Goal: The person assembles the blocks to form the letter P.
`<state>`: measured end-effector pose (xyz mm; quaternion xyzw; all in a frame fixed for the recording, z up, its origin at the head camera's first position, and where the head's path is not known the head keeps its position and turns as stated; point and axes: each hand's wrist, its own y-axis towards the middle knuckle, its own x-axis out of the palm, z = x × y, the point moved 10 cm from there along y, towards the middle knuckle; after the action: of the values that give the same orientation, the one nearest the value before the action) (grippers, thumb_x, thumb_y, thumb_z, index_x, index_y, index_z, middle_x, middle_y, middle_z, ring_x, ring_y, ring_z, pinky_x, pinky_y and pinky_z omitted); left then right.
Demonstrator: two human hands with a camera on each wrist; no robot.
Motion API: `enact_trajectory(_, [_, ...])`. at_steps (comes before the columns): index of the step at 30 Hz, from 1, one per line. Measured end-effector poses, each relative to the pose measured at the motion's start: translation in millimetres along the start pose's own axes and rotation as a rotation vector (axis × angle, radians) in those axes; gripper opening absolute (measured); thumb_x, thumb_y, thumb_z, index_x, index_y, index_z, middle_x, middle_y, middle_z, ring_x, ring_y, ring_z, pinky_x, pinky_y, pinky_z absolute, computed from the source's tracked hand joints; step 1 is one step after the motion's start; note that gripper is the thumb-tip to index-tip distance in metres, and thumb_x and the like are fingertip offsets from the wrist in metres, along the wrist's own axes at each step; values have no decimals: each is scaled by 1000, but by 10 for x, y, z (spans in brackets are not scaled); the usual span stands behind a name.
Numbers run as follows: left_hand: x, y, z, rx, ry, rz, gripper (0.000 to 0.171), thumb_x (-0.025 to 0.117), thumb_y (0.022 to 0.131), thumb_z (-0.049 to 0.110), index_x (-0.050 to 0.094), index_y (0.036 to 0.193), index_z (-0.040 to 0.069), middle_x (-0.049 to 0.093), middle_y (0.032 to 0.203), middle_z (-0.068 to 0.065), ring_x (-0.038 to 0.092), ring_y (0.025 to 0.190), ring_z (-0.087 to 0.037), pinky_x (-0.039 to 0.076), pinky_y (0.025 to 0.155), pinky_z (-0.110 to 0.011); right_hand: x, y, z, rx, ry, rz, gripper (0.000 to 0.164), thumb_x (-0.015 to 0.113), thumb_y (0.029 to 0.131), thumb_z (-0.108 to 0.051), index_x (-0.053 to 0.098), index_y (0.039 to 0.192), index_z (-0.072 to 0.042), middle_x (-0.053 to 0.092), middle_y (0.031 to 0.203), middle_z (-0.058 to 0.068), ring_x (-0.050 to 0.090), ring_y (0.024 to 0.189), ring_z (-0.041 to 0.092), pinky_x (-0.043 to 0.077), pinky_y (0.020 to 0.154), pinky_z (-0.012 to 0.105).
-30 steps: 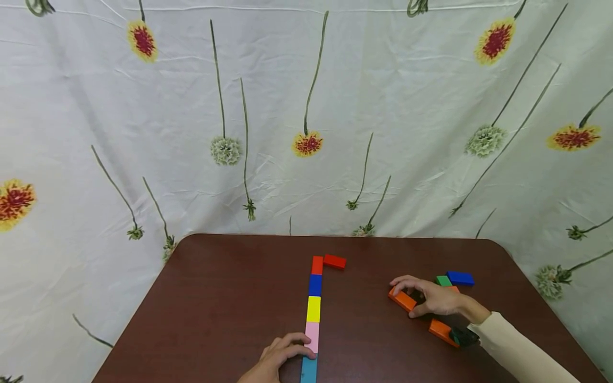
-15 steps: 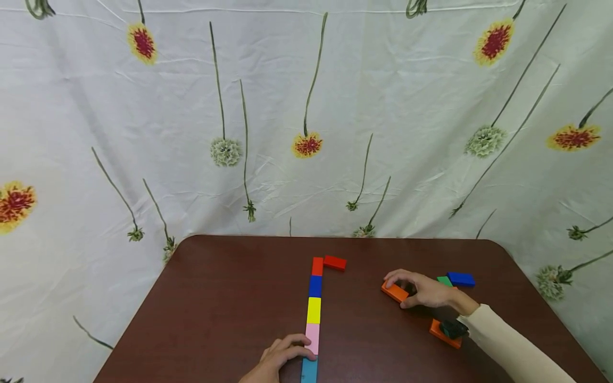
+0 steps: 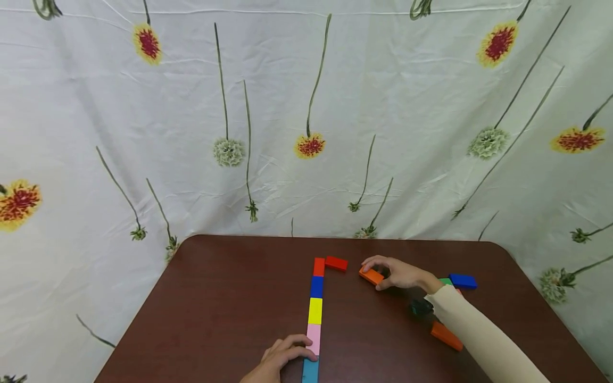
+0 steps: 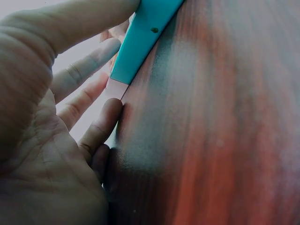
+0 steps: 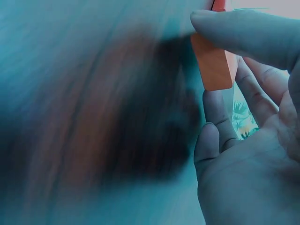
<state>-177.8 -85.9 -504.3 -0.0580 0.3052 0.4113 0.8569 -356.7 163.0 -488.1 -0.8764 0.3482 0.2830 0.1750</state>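
In the head view, my left hand point(image 3: 280, 357) rests its fingertips on the left side of a row of blocks, beside the pink block point(image 3: 313, 338) and the light blue block point(image 3: 310, 371). The left wrist view has its fingers along the light blue block point(image 4: 145, 40). Farther up the row lie a yellow block point(image 3: 315, 310), a blue block point(image 3: 316, 286) and a red block point(image 3: 319, 267). My right hand point(image 3: 399, 274) pinches an orange block point(image 3: 371, 275) between thumb and fingers. A second red block point(image 3: 337, 263) lies slantwise by the row's far end.
On the right of the brown table point(image 3: 230, 298) are another orange block point(image 3: 447, 336), partly behind the sleeve point(image 3: 474, 330), a blue block point(image 3: 462, 281) and a partly hidden green block point(image 3: 446, 281). A flowered white cloth point(image 3: 268, 106) hangs behind the table.
My right hand has carried the orange block left and away from me, toward the slanted red block. The left hand and the row stay in place.
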Motion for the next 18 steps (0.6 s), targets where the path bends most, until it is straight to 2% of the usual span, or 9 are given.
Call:
enact_trajectory(9, [0,-2,8,-7,-5,-5,49,84,78,35,63,123,34,51,138,3,37,109,-3,31,79,-39,23,200,2,37,24,0,44,72,88,-4,61,130,-9,43,152,19,34,140,45,25,112,67])
enact_trajectory(18, [-3,-1,29,3,-27,-6,48,83,79,32,64,123,32,51,138,3,37,108,-3,30,78,-39,45,273,52,45,37,-9,46,68,86,3,63,130,-9,44,152,16,35,139,43,23,114,66])
